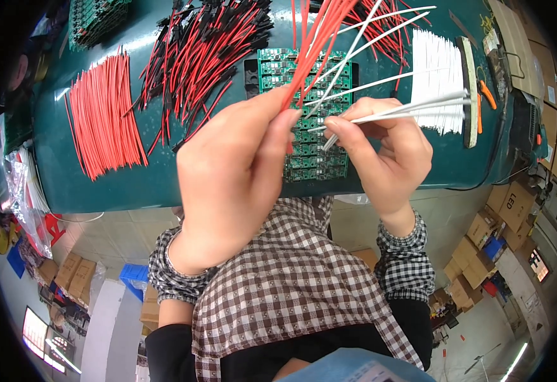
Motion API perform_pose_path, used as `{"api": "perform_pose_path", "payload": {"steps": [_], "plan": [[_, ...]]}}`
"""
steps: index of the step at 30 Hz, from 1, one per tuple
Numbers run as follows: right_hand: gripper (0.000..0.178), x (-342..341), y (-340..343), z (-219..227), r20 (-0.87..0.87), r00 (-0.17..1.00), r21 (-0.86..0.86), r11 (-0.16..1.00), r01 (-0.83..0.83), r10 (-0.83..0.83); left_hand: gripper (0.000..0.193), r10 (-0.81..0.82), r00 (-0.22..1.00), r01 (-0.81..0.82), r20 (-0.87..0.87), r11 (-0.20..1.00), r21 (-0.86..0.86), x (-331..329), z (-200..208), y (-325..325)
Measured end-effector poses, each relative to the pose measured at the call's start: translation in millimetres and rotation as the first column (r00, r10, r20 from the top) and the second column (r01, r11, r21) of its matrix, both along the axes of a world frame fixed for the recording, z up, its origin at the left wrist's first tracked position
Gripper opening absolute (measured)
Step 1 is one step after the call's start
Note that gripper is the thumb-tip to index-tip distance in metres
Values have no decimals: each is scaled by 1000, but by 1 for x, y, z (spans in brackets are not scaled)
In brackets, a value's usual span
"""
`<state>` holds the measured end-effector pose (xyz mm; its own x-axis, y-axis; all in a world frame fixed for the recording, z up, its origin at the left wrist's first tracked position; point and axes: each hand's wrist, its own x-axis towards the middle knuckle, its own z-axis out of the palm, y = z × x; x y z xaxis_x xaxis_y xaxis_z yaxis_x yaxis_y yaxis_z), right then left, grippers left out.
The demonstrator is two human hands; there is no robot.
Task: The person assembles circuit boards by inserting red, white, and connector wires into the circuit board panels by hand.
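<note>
My left hand is closed round a bundle of red wires that fans out upward, with a few white wires among them. Between the thumb and fingers of my right hand are several white wires, their free ends pointing right. Both hands hover side by side above a panel of green circuit boards, hiding part of its middle. Whether any wire end touches a board, I cannot tell.
Flat piles of red wires and white wires flank the boards on the green table. Red and black wires with connectors heap behind. At the right lie a dark-edged strip and an orange-handled tool; stacked boards stand far left.
</note>
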<state>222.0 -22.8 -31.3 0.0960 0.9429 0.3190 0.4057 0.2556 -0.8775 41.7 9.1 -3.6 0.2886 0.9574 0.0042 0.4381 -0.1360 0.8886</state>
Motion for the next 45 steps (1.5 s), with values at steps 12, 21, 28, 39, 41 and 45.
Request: {"api": "perform_pose_path", "payload": {"steps": [12, 21, 28, 39, 41, 45], "plan": [[19, -1, 3, 6, 89, 996, 57, 998, -28, 23, 12, -20, 988, 34, 152, 995, -90, -16, 5, 1], [19, -3, 2, 4, 103, 995, 52, 999, -14, 8, 11, 153, 963, -117, 222, 979, -167, -9, 5, -4], [19, -6, 2, 2, 23, 999, 15, 999, 30, -30, 11, 115, 967, -72, 227, 979, -190, -9, 5, -4], [22, -8, 0, 3, 21, 999, -36, 999, 33, -32, 11, 115, 972, -79, 204, 981, -176, -6, 2, -4], [24, -8, 2, 6, 50, 998, -55, 997, 47, -44, 11, 136, 961, -96, 239, 980, -173, -5, 0, -4], [30, -6, 1, 5, 43, 996, -81, 994, 78, -74, 11, 128, 965, -91, 228, 982, -166, -4, -3, -4]]}}
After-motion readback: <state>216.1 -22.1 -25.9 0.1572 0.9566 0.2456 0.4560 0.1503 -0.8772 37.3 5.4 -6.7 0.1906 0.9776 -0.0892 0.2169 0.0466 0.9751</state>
